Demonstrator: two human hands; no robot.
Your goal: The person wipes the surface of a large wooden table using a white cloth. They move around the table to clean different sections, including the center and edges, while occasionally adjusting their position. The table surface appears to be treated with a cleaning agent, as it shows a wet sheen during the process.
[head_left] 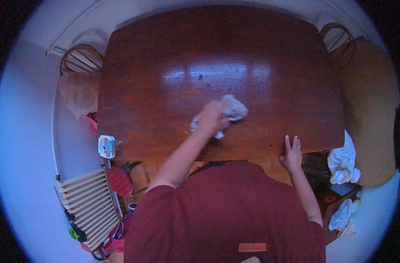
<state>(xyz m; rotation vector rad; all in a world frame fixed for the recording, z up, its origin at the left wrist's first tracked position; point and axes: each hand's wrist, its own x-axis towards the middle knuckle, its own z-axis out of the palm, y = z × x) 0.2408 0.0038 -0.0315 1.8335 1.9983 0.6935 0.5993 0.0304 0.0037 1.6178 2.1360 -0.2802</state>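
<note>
A white cloth (236, 108) lies bunched on the dark reddish-brown wooden table (217, 39), a little nearer than its middle. Over it is my left hand (212, 117), closed on the fabric and slightly blurred; parts of the cloth stick out on both sides of it. My right hand (292, 155) rests at the table's near edge, right of my body, with its fingers stretched out on the wood and nothing in it. Bluish window light reflects off the tabletop beyond the cloth.
A white pack with a blue lid (107, 147) sits at the table's near left corner. Wooden chairs (81, 59) stand at both sides. Below left are a radiator (88, 204) and a red round seat (120, 180). White bags (341, 162) hang or lie at the right.
</note>
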